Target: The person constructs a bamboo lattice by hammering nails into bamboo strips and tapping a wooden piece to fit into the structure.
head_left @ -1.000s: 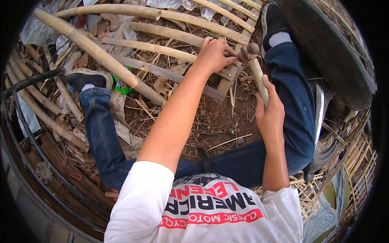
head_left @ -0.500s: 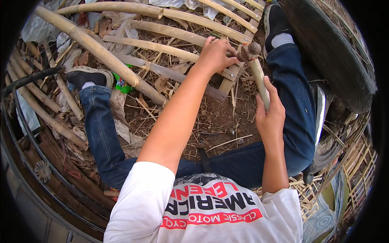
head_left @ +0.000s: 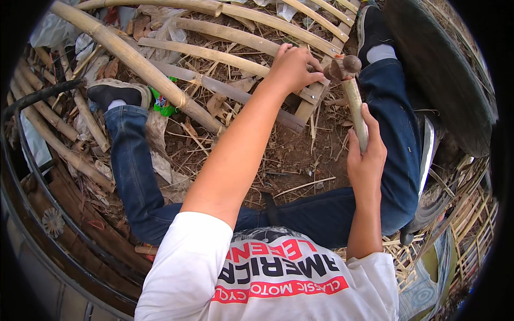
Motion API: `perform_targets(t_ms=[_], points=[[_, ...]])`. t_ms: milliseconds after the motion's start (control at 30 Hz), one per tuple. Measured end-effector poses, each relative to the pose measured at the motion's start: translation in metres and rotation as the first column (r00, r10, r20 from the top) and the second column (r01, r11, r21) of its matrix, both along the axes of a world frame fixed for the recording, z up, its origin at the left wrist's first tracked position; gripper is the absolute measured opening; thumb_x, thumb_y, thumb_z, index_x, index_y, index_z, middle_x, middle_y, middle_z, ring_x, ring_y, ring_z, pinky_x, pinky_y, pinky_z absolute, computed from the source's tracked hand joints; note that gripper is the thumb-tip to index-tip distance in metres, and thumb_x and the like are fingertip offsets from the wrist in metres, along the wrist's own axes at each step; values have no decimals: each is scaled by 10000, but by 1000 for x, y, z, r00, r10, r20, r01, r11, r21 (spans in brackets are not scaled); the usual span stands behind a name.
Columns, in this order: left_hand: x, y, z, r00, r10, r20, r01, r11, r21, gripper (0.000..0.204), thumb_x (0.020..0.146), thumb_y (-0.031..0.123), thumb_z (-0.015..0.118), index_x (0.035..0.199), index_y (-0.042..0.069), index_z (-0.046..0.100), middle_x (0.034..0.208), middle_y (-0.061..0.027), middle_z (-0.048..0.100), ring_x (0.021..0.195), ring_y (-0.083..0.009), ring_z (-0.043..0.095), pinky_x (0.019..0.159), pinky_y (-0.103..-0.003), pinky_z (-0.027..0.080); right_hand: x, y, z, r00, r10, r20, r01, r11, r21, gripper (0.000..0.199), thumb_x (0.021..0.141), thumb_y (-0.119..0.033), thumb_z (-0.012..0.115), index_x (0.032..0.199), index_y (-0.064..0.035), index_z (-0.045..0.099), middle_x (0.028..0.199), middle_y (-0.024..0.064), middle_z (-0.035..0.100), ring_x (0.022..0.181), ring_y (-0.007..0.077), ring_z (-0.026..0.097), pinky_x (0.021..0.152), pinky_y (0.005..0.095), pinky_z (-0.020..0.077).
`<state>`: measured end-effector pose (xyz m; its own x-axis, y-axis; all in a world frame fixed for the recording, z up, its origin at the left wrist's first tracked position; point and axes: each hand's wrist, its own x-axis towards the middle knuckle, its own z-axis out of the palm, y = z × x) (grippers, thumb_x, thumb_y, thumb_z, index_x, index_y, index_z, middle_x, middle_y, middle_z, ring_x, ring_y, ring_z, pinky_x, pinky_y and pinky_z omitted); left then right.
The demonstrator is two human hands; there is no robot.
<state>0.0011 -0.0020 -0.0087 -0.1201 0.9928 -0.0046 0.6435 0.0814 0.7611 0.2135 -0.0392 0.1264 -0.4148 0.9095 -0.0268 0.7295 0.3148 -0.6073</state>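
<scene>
My right hand (head_left: 366, 156) grips the wooden handle of a hammer (head_left: 350, 91), whose dark metal head hangs just above the end of a flat bamboo slat (head_left: 311, 101). My left hand (head_left: 293, 68) reaches forward with its fingers pinched together on that slat right under the hammer head; whatever small thing it pinches is hidden. The slat crosses a frame of long curved bamboo poles (head_left: 214, 53) lying on bare earth between my spread legs in blue jeans.
A thick bamboo pole (head_left: 134, 61) runs diagonally at the left, with a green wrapper (head_left: 160, 104) beside it. A large dark tyre (head_left: 444, 75) fills the upper right. A woven bamboo lattice (head_left: 460, 241) lies at the lower right. A black metal rail (head_left: 32, 160) curves along the left.
The hammer head has stayed close above the slat, dipping slightly toward my left fingers. Both hands hold nearly the same places.
</scene>
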Motion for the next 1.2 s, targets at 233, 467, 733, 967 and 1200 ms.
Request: perform_targets(t_ms=[233, 467, 733, 967, 1200], points=[[1, 5, 4, 1000, -2, 0, 2, 1000, -15, 211, 730, 337, 789, 865, 176, 768, 1010, -36, 660, 1067, -243, 538, 1064, -385, 296, -4, 9, -2, 997, -49, 57, 50, 999, -8, 500, 875, 36, 570, 1356, -67, 482, 1198, 240, 611, 1063, 383, 627, 887, 389, 481], [-2, 3, -1, 1000, -17, 5, 17, 1000, -3, 216, 729, 356, 783, 867, 190, 771, 1015, -43, 661, 1037, -243, 569, 1082, -397, 281, -7, 3, 12, 998, -60, -35, 59, 998, -36, 466, 876, 26, 578, 1330, -51, 511, 1169, 242, 625, 1068, 372, 631, 893, 359, 473], [-2, 4, -3, 1000, -11, -13, 11, 1000, -6, 209, 736, 378, 779, 860, 210, 777, 987, -37, 658, 1035, -241, 564, 1076, -390, 276, -2, 10, -20, 999, -50, 4, 50, 998, -38, 475, 881, -1, 577, 1340, -87, 492, 1132, 252, 620, 1034, 426, 603, 857, 425, 480], [0, 3, -8, 1000, 0, 24, -1, 999, 36, 196, 725, 377, 783, 859, 234, 783, 965, -71, 662, 1034, -251, 584, 1095, -402, 262, -2, 7, 2, 985, -75, -153, 82, 996, 45, 462, 904, 31, 564, 1351, -54, 485, 1239, 181, 606, 1075, 201, 603, 898, 303, 462], [-2, 3, -9, 1000, 2, -19, -2, 1000, 17, 227, 720, 368, 788, 878, 205, 775, 966, -59, 666, 1062, -257, 564, 1072, -392, 291, 0, 5, -15, 997, -53, 53, 58, 994, -88, 486, 882, -27, 588, 1347, -117, 479, 1101, 249, 638, 1025, 434, 612, 835, 424, 486]])
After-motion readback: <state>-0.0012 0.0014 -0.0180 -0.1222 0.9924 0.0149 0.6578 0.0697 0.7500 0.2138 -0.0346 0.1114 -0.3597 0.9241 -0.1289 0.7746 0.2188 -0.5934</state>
